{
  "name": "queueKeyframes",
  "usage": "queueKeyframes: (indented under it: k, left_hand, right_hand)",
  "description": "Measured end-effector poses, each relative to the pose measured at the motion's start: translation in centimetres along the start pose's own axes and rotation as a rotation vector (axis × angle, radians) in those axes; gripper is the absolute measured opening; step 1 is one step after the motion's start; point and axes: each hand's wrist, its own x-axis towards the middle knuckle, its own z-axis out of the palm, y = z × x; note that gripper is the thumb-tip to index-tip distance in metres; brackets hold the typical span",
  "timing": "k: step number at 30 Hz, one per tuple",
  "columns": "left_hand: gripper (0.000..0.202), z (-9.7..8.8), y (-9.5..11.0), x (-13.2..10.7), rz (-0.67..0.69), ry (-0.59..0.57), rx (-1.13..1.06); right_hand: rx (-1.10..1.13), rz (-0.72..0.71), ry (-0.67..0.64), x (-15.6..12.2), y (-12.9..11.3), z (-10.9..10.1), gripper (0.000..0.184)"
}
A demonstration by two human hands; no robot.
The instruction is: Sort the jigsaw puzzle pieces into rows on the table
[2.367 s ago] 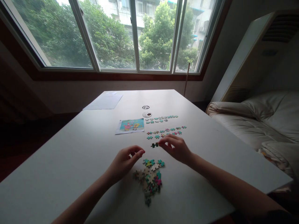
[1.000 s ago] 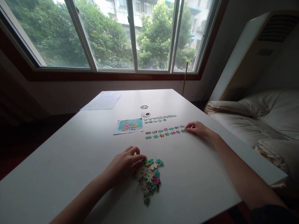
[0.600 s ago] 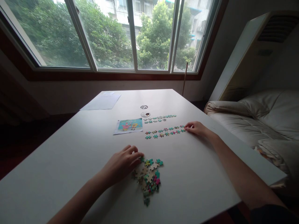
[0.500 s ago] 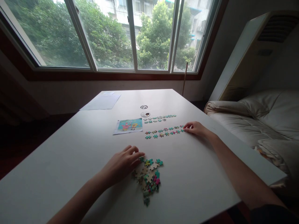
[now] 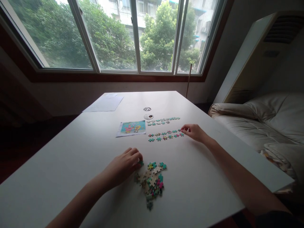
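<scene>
My left hand [image 5: 124, 164] rests on the white table [image 5: 71, 158] with its fingers curled. Its fingertips press a teal puzzle piece [image 5: 141, 163] at the upper left edge of a loose pile of puzzle pieces [image 5: 153, 182]. My right hand [image 5: 193, 131] reaches further out, fingers bent down and pinched at the right end of the nearer row of puzzle pieces [image 5: 165, 136]. What lies under those fingertips is hidden. A second row of pieces [image 5: 163, 120] sits behind it. A colourful reference picture [image 5: 131, 127] lies left of the rows.
A sheet of paper [image 5: 104, 104] lies at the table's far left. Two small round objects [image 5: 148, 113] sit near the far row. A bed with pale bedding [image 5: 261, 123] stands right of the table, and a thin stick [image 5: 188, 80] leans by the window.
My right hand carried a dark piece out to the right end of the nearer row and has now slid a little left along it. My left hand dropped onto the pile's edge and curled.
</scene>
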Motion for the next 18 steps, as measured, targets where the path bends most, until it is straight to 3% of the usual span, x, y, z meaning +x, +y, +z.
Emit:
queueKeyframes:
  k: [6, 9, 13, 18]
  left_hand:
    - [0.007, 0.8, 0.0, 0.2, -0.042, 0.113, -0.176]
    - [0.018, 1.0, 0.4, 0.5, -0.079, 0.178, -0.309]
    - [0.022, 0.9, 1.1, 0.9, -0.194, 0.226, -0.543]
    - [0.021, 0.7, 1.5, 1.2, -0.367, 0.258, -0.911]
  right_hand:
    - [0.142, -0.248, -0.078, -1.7, -7.0, 3.0, 0.012]
    - [0.184, -0.341, -0.082, -2.9, -9.6, 4.2, 0.01]
    - [0.205, -0.366, -0.065, -3.9, -11.4, 5.1, 0.009]
    - [0.201, -0.348, -0.066, -4.2, -11.9, 5.3, 0.008]
